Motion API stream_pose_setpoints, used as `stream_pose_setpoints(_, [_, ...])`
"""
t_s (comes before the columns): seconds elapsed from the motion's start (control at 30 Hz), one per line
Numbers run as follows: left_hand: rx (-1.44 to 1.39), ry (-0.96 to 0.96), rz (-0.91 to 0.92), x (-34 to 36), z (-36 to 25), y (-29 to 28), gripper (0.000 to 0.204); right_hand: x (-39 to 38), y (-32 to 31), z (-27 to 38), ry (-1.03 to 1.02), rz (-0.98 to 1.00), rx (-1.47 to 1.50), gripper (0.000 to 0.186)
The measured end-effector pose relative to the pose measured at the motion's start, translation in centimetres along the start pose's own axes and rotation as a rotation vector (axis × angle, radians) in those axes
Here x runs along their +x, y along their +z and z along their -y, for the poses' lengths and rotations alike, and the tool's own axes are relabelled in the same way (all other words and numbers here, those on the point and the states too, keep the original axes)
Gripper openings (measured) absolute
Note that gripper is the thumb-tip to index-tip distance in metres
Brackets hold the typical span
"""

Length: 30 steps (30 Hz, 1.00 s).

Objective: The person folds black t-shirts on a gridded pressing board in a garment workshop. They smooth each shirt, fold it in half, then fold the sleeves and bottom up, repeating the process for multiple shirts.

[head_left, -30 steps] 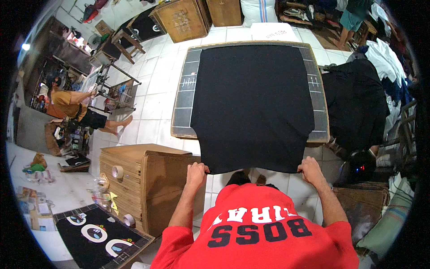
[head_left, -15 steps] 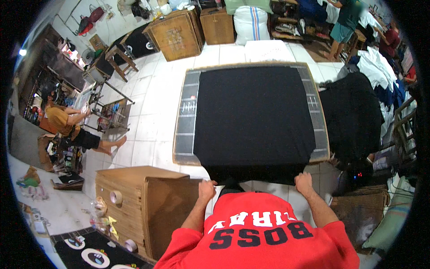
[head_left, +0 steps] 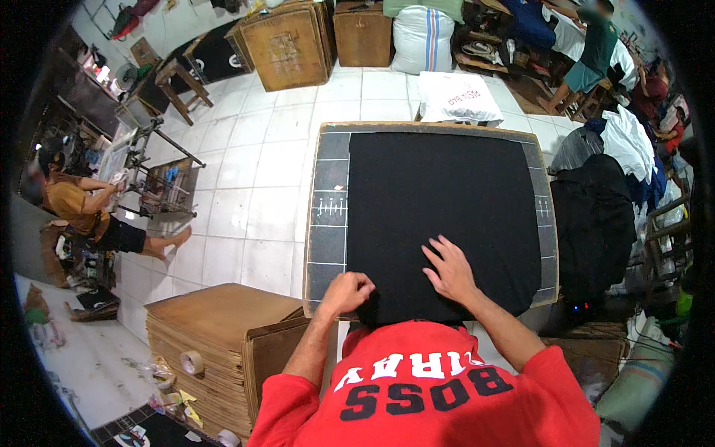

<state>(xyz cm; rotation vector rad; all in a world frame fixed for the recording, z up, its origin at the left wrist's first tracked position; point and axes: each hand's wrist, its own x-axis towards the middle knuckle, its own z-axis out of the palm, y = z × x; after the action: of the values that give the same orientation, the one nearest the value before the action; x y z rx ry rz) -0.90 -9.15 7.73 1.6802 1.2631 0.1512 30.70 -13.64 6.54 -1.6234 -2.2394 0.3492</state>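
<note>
A black cloth (head_left: 439,194) lies spread over a dark board (head_left: 328,238) marked with pale lines along both sides. At the cloth's near left corner my left hand (head_left: 347,293) is closed, its curled fingers pinching the edge. My right hand (head_left: 450,271) rests on the near middle part of the cloth, palm down with fingers spread, holding nothing. Some small creases show at the cloth's near right part.
Stacked brown boards (head_left: 201,335) with tape rolls stand at near left. Dark fabric (head_left: 592,223) is heaped right of the board. Beyond its far edge is a white printed cloth (head_left: 459,98). One person (head_left: 82,201) works at left, others at far right.
Both hands have moved forward from the cloth's hanging near edge onto the board. The right hand has let go and opened flat; the near edge now lies closer to the board.
</note>
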Motion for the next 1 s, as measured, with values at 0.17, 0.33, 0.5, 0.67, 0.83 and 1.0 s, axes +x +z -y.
stream_pose_setpoints(0.17, [-0.165,-0.002,-0.306,2.4,-1.1,-1.9,0.023,10.5,3.9,-0.3,-0.04,0.018,-0.061,0.071])
stream_pose_setpoints(0.33, [-0.062,0.014,-0.705,5.1,-0.8,-1.8,0.014,21.7,5.8,-2.7,-0.093,0.015,-0.129,0.069])
stream_pose_setpoints(0.5, [0.093,0.058,-0.894,9.3,0.2,-2.6,0.007,31.0,7.2,-5.8,-0.259,0.03,-0.147,0.063])
stream_pose_setpoints(0.67, [0.26,0.04,-0.966,15.2,0.8,-4.7,0.011,36.9,8.6,-7.3,-0.213,0.038,-0.187,0.06])
stream_pose_setpoints(0.83, [0.369,-0.008,-1.021,22.2,-0.1,-7.0,0.016,37.8,9.2,-7.1,-0.183,-0.025,-0.168,0.062])
stream_pose_setpoints(1.0, [0.365,-0.118,-1.036,26.6,-1.1,-8.4,0.018,37.3,9.4,-7.1,-0.168,-0.047,-0.117,0.062])
